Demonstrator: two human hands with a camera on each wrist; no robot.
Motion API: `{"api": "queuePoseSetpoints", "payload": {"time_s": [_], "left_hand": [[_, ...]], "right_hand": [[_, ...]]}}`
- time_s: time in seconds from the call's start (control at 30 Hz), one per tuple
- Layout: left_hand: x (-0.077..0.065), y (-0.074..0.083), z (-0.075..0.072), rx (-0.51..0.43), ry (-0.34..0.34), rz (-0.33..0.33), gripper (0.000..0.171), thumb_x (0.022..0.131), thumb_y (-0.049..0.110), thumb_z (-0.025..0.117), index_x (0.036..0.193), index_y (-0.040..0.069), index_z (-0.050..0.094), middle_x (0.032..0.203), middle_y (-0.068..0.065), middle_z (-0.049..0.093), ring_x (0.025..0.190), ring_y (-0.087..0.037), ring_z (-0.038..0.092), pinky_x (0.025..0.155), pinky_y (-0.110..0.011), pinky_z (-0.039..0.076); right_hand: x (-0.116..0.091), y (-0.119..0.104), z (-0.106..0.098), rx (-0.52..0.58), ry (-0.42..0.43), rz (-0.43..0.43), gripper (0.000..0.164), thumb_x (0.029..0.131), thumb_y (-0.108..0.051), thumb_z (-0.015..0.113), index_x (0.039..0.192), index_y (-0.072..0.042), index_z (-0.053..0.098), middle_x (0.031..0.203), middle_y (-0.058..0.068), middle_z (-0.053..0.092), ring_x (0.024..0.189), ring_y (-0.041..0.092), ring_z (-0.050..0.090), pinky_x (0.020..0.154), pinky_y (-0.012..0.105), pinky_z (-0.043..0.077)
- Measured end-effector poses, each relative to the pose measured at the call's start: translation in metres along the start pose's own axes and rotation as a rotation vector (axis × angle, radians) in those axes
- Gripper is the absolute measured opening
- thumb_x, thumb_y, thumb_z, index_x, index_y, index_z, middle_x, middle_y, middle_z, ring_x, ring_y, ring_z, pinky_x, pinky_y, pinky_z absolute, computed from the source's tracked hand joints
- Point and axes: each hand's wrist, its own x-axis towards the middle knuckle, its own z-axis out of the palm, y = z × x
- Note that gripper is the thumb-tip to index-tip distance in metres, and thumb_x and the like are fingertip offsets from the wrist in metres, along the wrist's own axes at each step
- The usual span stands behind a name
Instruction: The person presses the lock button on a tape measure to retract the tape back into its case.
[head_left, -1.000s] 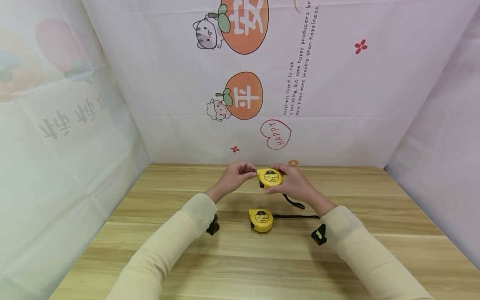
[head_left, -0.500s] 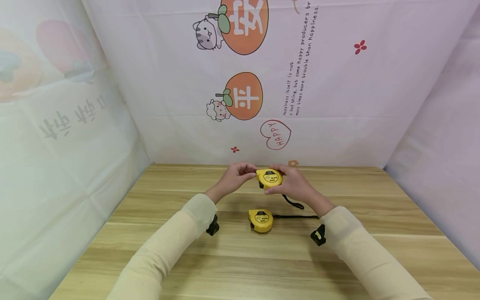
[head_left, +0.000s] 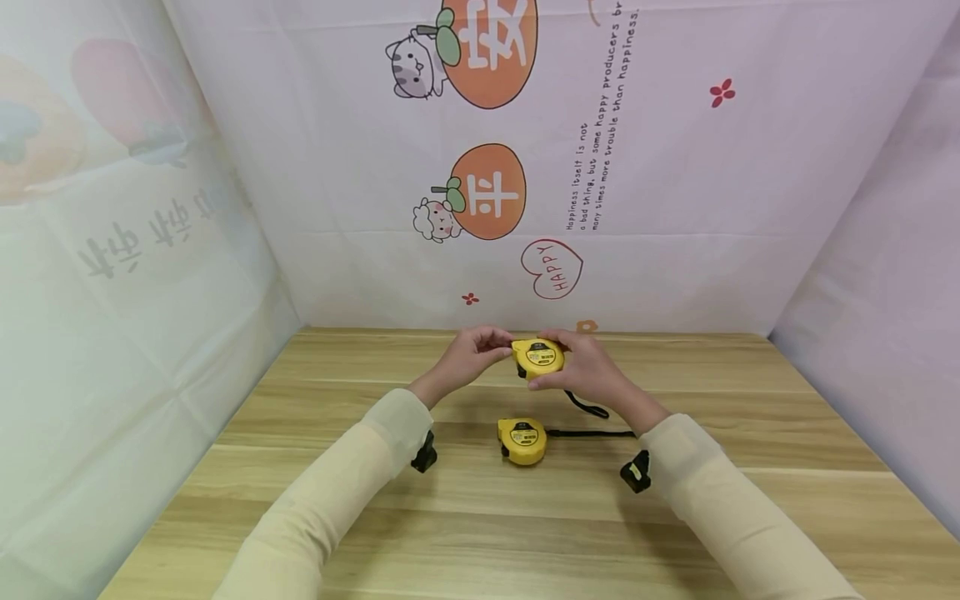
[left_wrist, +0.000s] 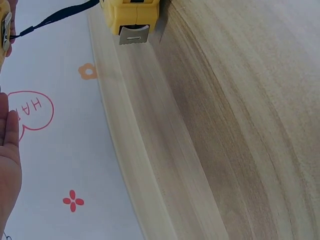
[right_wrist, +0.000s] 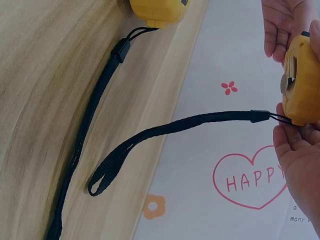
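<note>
My right hand (head_left: 588, 367) grips a yellow tape measure (head_left: 538, 358) above the table, with the thumb on the near side and fingers on the far side. A black wrist strap (right_wrist: 190, 122) hangs from its case. At the case's left end, the thumb and fingertips of my left hand (head_left: 468, 354) pinch the tape measure's mouth; the exact contact is hidden. A second yellow tape measure (head_left: 522, 442) lies on the table nearer to me. Its metal end hook (left_wrist: 134, 35) shows in the left wrist view, and its black strap (right_wrist: 82, 135) stretches toward my right wrist.
The wood-grain table (head_left: 480, 533) ends at a white printed cloth wall (head_left: 652, 283). Cloth walls also rise at left (head_left: 150, 333) and right (head_left: 870, 250). Black wrist devices sit under the left sleeve (head_left: 425, 452) and right sleeve (head_left: 637, 472).
The held tape measure has shifted very slightly left, up against the left fingertips. The small gap seen there a second ago has closed. The tape measure on the table has not moved.
</note>
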Motion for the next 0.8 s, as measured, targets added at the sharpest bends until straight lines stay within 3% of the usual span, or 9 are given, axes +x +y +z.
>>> {"api": "queuePoseSetpoints", "payload": {"time_s": [0.07,0.2,0.33,0.67,0.8], "left_hand": [[-0.0004,-0.0006,0.0000,-0.004,-0.006,-0.006,0.019,0.095,0.009,0.064,0.111,0.000,0.066,0.102,-0.008,0.067,0.099,-0.038,0.061,0.086,-0.045,0.052],[-0.0013,-0.0016,-0.0004,-0.004,-0.016,-0.016,0.022,0.094,0.012,0.066,0.114,0.002,0.066,0.103,-0.006,0.067,0.096,-0.026,0.063,0.082,-0.032,0.053],[-0.0020,-0.0035,-0.0013,0.006,-0.030,-0.017,0.026,0.094,0.016,0.068,0.117,0.004,0.065,0.105,-0.005,0.066,0.095,-0.018,0.062,0.082,-0.030,0.053],[-0.0028,-0.0071,-0.0018,0.021,-0.056,-0.035,0.049,0.084,0.022,0.079,0.126,0.007,0.060,0.117,-0.005,0.062,0.115,-0.032,0.053,0.099,-0.037,0.041],[-0.0029,-0.0075,-0.0003,0.046,-0.050,-0.047,0.055,0.079,0.022,0.083,0.127,0.009,0.059,0.117,-0.001,0.061,0.116,-0.031,0.053,0.101,-0.040,0.040]], "right_hand": [[0.0000,0.0004,0.0006,0.006,-0.001,0.000,0.079,0.069,-0.037,0.089,0.130,0.000,0.055,0.117,0.011,0.061,0.098,0.022,0.059,0.079,0.035,0.052],[0.0003,0.0010,0.0016,0.012,0.003,-0.001,0.076,0.069,-0.033,0.089,0.129,0.000,0.055,0.118,0.010,0.061,0.099,0.022,0.058,0.079,0.036,0.052],[0.0013,0.0021,0.0033,0.013,0.012,-0.002,0.071,0.070,-0.024,0.090,0.128,0.001,0.056,0.117,0.011,0.061,0.100,0.023,0.058,0.079,0.036,0.052],[0.0039,0.0046,0.0057,0.010,0.022,0.011,0.073,0.069,-0.029,0.090,0.127,0.000,0.056,0.117,0.011,0.061,0.100,0.023,0.058,0.079,0.036,0.052],[0.0045,0.0057,0.0072,0.015,0.026,0.012,0.071,0.070,-0.025,0.090,0.127,0.000,0.056,0.117,0.011,0.061,0.100,0.024,0.058,0.079,0.038,0.052]]}}
